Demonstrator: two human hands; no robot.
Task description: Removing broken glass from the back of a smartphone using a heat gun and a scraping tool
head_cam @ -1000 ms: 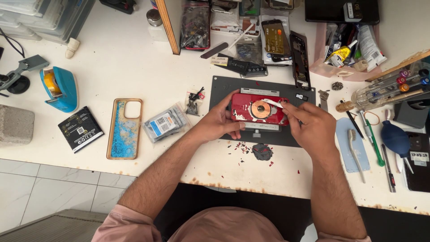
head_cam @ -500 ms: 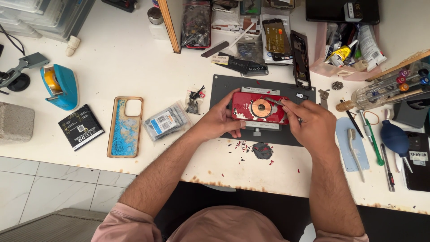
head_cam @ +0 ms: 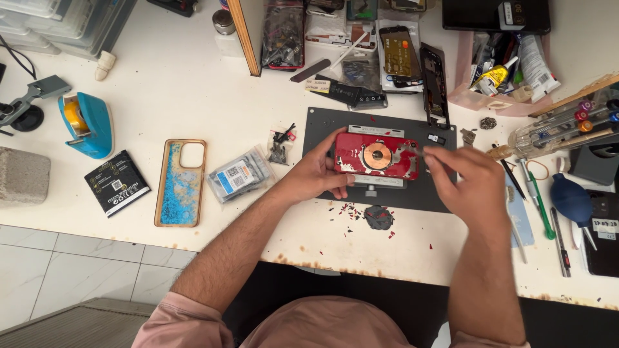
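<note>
— White, scuffed workbench (head_cam: 193,84), crowded with parts. What are the hands doing?

— The left hand (head_cam: 316,174) curls round the left end of a red phone back (head_cam: 377,156), pinning it flat on the dark mat (head_cam: 322,129), probably so it can't slide. The right hand (head_cam: 467,183) pinches a thin tool at its right edge.

— And around them?

— Dark scraps (head_cam: 378,217) just below; a blue patterned case (head_cam: 180,182) well to the left.

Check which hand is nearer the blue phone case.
Left. The left hand sits right of the blue phone case; the right hand is farther right, past the red phone.
</note>
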